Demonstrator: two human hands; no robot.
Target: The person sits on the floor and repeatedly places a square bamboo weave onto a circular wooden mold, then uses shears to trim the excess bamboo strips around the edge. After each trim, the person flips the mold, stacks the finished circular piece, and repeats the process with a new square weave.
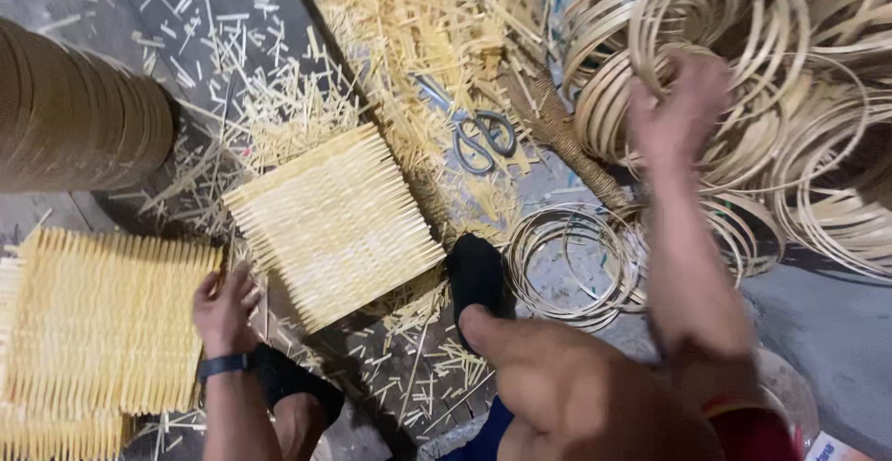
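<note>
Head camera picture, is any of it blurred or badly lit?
Head view: the right hand at the bamboo hoops is smeared by motion blur; the left hand and woven mat are sharper; lighting is soft and even, darker by the stacked rings.

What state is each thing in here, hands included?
Left hand: holding the woven mat's edge.
Woven mat: flat on the floor.
Right hand: blurred, gripping a bamboo ring.
Bamboo rings: piled loosely.
Scissors: lying untouched, slightly open.
</note>
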